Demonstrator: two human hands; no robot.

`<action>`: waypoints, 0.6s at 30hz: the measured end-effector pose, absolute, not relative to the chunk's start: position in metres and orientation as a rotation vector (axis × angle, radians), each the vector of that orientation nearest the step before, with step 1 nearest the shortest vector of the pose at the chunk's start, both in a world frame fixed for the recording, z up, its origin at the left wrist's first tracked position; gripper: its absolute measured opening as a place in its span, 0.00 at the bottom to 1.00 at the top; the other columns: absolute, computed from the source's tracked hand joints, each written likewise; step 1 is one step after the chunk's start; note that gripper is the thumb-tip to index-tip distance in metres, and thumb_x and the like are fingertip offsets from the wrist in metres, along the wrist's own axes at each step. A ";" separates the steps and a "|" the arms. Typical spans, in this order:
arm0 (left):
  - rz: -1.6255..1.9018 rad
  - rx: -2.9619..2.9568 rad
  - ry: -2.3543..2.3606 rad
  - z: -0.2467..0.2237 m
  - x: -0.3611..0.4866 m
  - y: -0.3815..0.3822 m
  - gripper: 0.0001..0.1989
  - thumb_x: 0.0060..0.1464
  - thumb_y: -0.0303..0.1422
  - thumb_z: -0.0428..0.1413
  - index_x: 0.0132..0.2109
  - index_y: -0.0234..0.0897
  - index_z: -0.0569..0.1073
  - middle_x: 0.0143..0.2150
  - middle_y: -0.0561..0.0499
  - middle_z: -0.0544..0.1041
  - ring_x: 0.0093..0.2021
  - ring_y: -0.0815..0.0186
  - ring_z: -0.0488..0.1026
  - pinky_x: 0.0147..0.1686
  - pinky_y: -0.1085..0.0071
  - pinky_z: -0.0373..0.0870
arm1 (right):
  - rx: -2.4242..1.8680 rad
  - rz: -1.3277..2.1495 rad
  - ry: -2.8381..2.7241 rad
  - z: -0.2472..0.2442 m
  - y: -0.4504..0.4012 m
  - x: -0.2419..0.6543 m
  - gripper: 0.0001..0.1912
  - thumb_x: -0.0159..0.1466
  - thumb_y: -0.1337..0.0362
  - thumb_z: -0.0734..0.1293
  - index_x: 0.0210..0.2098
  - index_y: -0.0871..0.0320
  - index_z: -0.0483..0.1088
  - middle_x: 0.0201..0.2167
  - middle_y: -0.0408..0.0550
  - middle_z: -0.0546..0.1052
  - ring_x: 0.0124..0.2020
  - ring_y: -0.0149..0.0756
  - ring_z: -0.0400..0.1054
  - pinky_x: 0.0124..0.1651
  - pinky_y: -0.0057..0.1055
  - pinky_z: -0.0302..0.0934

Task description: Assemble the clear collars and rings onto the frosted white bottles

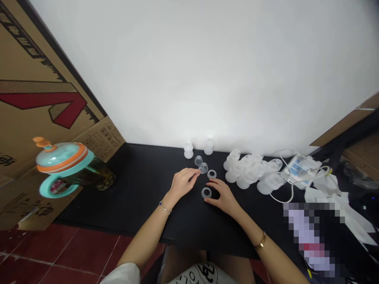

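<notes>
My left hand (185, 182) reaches in from the left, its thumb and fingertips closed on a clear bottle nipple (202, 169). Two more clear dome-shaped pieces, one of them a nipple (198, 160), stand just beyond the fingertips. My right hand (222, 196) has thumb and forefinger spread beside a grey bottle collar ring (206, 192); the thumb is at its near edge, and I cannot tell whether it touches. A second collar ring (211, 174) lies just past the right fingertips. Two white bottles (188, 150) stand against the wall.
Several white bottles with clear tops (247, 173) crowd the right of the black table (133, 197). Beyond them lie a white device (299, 169) with a cable and crumpled paper (325, 189). A large handled cup (74, 167) stands left, beside a cardboard box (35, 59).
</notes>
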State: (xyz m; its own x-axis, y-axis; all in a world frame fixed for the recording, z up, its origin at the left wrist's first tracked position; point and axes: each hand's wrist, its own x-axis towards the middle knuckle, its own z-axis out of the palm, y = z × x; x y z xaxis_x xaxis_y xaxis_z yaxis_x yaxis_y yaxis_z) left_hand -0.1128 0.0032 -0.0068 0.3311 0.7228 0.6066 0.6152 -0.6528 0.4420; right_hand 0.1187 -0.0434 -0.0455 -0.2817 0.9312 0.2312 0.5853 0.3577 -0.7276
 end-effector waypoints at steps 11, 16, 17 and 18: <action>1.347 2.346 1.340 -0.007 -0.109 0.000 0.10 0.67 0.35 0.53 0.44 0.40 0.79 0.41 0.48 0.84 0.38 0.65 0.80 0.41 0.68 0.77 | -1.318 0.957 -1.513 -0.033 -0.041 0.117 0.23 0.57 0.52 0.75 0.50 0.52 0.78 0.50 0.51 0.81 0.50 0.52 0.76 0.54 0.49 0.70; 1.367 2.217 1.291 -0.004 -0.107 -0.001 0.10 0.67 0.38 0.54 0.42 0.40 0.79 0.41 0.48 0.83 0.38 0.65 0.79 0.41 0.69 0.76 | -1.223 1.261 -1.161 -0.024 -0.039 0.119 0.25 0.59 0.47 0.74 0.50 0.55 0.80 0.49 0.52 0.82 0.49 0.53 0.77 0.52 0.47 0.71; 1.360 2.156 1.293 -0.004 -0.106 -0.001 0.11 0.66 0.39 0.54 0.42 0.40 0.78 0.40 0.48 0.83 0.36 0.66 0.79 0.40 0.69 0.76 | -1.206 1.304 -1.117 -0.023 -0.039 0.119 0.25 0.60 0.47 0.73 0.50 0.55 0.80 0.49 0.53 0.82 0.48 0.53 0.77 0.51 0.48 0.72; 1.355 2.079 1.295 -0.003 -0.105 -0.001 0.11 0.65 0.41 0.55 0.41 0.40 0.78 0.39 0.49 0.83 0.35 0.66 0.78 0.38 0.70 0.76 | -1.191 1.339 -1.085 -0.023 -0.039 0.120 0.25 0.61 0.46 0.72 0.50 0.56 0.80 0.48 0.54 0.82 0.47 0.52 0.78 0.50 0.48 0.72</action>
